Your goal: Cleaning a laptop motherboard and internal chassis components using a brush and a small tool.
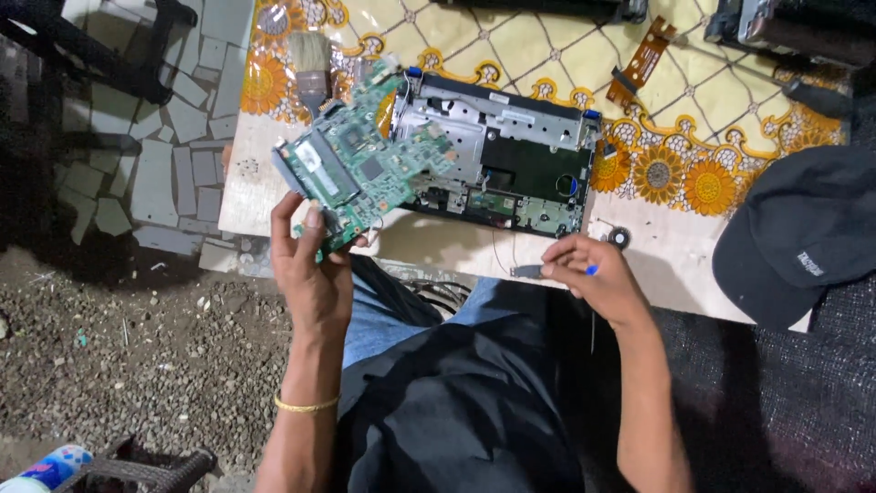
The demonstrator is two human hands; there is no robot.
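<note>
left hand (315, 265) raised, grip pinched, thumb up; right hand (598, 274) lower, fingers curled in closed grip.

Bare forearms, one bangle, dark top over blue jeans

We see our own two arms uncovered from the elbow down, with no sleeves, gloves or watch on them. Our left hand (315, 274) has a thin gold bangle (306, 404) sitting round the wrist, a plain narrow band. Our right hand (598, 278) wears no ring or band that we can make out. Below the arms we see a loose black garment (456, 411) across the lap, and faded blue jeans (392, 315) showing above it at the knees.
</note>
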